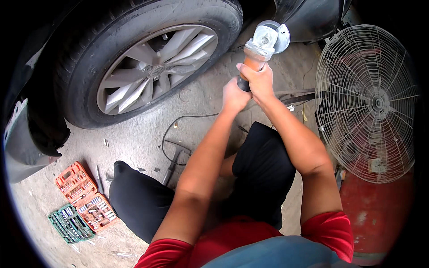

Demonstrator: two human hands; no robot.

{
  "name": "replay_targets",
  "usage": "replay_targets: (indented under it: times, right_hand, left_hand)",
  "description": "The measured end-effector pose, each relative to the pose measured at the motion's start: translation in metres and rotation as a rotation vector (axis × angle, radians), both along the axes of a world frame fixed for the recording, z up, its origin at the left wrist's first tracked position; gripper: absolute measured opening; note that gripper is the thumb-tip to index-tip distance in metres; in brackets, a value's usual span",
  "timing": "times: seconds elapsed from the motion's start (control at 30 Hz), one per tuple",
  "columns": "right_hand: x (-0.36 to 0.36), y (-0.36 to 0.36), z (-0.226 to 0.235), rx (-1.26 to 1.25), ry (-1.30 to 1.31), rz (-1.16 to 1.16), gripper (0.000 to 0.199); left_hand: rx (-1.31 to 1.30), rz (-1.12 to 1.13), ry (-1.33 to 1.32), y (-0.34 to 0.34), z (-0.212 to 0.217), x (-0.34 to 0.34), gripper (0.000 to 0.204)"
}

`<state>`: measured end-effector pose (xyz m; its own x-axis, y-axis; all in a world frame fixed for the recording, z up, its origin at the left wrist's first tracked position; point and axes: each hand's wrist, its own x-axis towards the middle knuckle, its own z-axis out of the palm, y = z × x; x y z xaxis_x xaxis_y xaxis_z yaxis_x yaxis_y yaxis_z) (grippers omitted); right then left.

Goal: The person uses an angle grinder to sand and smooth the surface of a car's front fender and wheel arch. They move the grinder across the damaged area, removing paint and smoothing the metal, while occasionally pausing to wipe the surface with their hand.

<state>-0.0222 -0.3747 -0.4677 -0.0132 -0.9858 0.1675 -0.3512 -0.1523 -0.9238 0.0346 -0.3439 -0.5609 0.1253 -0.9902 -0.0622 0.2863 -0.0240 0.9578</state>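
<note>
Both arms stretch forward to an angle grinder [253, 62] with an orange and black body and a pale metal head. My left hand [235, 96] is wrapped round the black rear part of its body. Just ahead, my right hand [260, 79] grips the orange part close to the head. A round guard or disc shows at the grinder's far end, beside the dark car body panel [308, 20]; whether the two touch I cannot tell. To the left stands a car wheel [156, 71] with a silver multi-spoke rim and black tyre.
A large wire-caged fan [379, 103] stands at the right, near a red surface [375, 210]. A black cable [172, 127] loops over the concrete floor. At the lower left lie an orange socket set case [76, 183], a green tool case [67, 223] and a long thin tool [99, 178].
</note>
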Motion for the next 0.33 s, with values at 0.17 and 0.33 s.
replay_targets:
  times: [0.17, 0.33]
  right_hand:
    - [-0.002, -0.008, 0.001, -0.030, -0.002, -0.021, 0.045]
    - [-0.012, -0.015, -0.007, -0.002, 0.079, -0.032, 0.044]
  left_hand:
    - [-0.016, -0.049, 0.047, -0.012, -0.001, 0.000, 0.046]
    - [-0.008, -0.095, 0.039, -0.014, -0.005, -0.005, 0.048]
